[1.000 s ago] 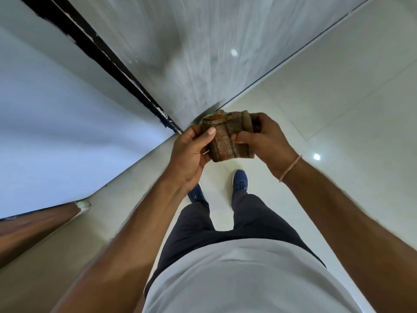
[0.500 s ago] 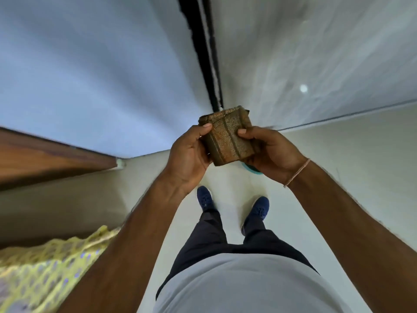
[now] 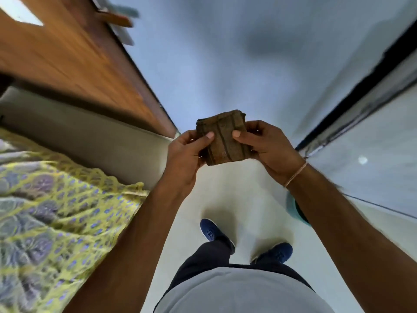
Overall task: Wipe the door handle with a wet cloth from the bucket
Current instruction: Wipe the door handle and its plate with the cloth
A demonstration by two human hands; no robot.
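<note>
A brown folded cloth with dark stripes is held flat in front of me at chest height. My left hand pinches its left edge with the thumb on top. My right hand pinches its right edge the same way. A teal bucket shows only as a sliver on the floor, mostly hidden behind my right forearm. A wooden door stands at the upper left, blurred by motion; a blurred fitting sticks out near its top edge, and I cannot tell whether it is the handle.
A bed with a yellow patterned sheet fills the lower left. A pale wall is ahead, with a dark vertical strip to its right. My blue shoes stand on a pale tiled floor.
The view has swung left: the wooden door and the bed now fill the left side, the dark strip has slid right. Both hands keep the cloth, now held flatter.
</note>
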